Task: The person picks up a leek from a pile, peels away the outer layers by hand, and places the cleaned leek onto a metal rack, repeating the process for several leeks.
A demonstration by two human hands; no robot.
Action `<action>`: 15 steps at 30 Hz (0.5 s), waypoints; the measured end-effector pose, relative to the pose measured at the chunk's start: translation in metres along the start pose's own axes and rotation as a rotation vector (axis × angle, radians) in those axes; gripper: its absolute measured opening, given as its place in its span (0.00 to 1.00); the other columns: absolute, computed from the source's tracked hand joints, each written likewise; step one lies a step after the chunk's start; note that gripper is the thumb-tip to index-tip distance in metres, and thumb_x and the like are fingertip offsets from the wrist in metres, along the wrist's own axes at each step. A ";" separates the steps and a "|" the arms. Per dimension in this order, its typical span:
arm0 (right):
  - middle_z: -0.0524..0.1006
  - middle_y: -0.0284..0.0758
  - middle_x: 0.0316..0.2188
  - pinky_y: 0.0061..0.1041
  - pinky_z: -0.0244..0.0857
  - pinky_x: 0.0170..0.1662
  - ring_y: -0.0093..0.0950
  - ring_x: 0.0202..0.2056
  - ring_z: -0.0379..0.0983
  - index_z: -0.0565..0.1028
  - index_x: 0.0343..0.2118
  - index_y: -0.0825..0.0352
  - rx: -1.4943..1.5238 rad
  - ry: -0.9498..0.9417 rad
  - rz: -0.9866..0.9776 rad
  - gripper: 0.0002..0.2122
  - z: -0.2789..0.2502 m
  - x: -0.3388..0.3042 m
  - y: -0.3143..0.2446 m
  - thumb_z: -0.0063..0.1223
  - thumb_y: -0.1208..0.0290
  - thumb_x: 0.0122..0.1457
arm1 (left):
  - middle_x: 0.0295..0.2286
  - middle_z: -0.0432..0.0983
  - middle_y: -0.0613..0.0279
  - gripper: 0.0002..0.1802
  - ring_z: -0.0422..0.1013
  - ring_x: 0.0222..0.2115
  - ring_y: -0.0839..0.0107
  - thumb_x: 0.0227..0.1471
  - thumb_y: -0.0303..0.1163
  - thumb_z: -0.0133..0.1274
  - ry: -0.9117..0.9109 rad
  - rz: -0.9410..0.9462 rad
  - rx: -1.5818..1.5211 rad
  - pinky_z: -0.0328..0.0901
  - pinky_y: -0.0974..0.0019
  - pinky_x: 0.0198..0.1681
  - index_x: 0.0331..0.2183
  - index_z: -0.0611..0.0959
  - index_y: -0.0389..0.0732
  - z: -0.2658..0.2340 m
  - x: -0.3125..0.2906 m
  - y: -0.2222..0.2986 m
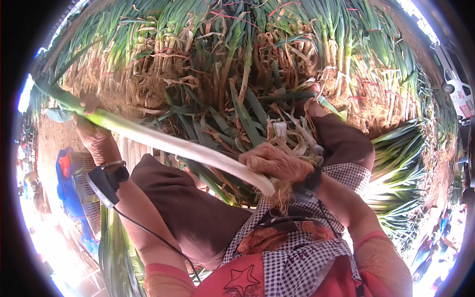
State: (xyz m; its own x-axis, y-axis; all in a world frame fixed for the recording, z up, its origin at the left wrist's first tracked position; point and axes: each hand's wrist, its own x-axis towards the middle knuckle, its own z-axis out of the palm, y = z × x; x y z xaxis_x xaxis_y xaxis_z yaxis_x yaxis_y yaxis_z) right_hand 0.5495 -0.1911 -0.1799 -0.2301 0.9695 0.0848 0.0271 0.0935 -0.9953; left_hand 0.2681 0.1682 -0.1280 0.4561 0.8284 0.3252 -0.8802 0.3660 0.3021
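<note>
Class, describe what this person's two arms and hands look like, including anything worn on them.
The left hand is ungloved; its wrist carries a thin bangle, a dark strap and a dark device, whose black cable runs along the forearm. The right hand, also ungloved, has a black wristband. The left sleeve and right sleeve are orange with pinkish-red hems.

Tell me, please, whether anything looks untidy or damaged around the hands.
Yes: loose green leaves and dry husks lie jumbled beyond the right hand, unlike the upright, tied bundles. The stalk in the left hand shows no clear damage.
</note>
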 end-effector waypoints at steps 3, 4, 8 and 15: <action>0.69 0.33 0.16 0.26 0.57 0.25 0.21 0.21 0.66 0.73 0.23 0.68 0.035 0.021 0.143 0.18 0.002 -0.039 0.009 0.46 0.59 0.65 | 0.24 0.65 0.57 0.13 0.62 0.21 0.71 0.63 0.35 0.36 0.039 -0.118 -0.063 0.65 0.70 0.23 0.34 0.68 0.34 -0.007 -0.002 0.029; 0.68 0.35 0.14 0.29 0.56 0.22 0.23 0.20 0.67 0.72 0.21 0.68 0.051 0.032 0.215 0.18 -0.001 -0.054 0.016 0.47 0.60 0.64 | 0.24 0.67 0.59 0.13 0.62 0.20 0.72 0.63 0.36 0.37 0.068 0.007 0.085 0.66 0.70 0.23 0.35 0.70 0.35 -0.011 -0.008 0.032; 0.70 0.34 0.17 0.30 0.61 0.27 0.31 0.19 0.66 0.74 0.27 0.70 -0.721 -0.010 0.397 0.13 -0.026 -0.134 0.056 0.52 0.63 0.58 | 0.28 0.70 0.62 0.10 0.66 0.25 0.73 0.58 0.40 0.46 0.327 0.243 0.582 0.66 0.71 0.28 0.34 0.75 0.43 -0.012 -0.007 0.058; 0.70 0.43 0.47 0.39 0.62 0.49 0.35 0.48 0.68 0.69 0.46 0.70 -0.969 0.455 -0.015 0.17 -0.023 -0.069 0.011 0.56 0.67 0.57 | 0.26 0.71 0.68 0.19 0.65 0.23 0.75 0.56 0.52 0.50 0.363 0.306 0.810 0.67 0.70 0.28 0.36 0.75 0.45 0.013 -0.015 -0.013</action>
State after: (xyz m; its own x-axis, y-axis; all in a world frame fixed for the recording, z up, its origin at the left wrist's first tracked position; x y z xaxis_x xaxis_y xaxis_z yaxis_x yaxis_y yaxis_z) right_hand 0.5884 -0.2517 -0.1958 0.1421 0.9414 0.3060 0.8342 0.0525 -0.5489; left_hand 0.2744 0.1453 -0.1252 0.0309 0.9715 0.2351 -0.5331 -0.1829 0.8260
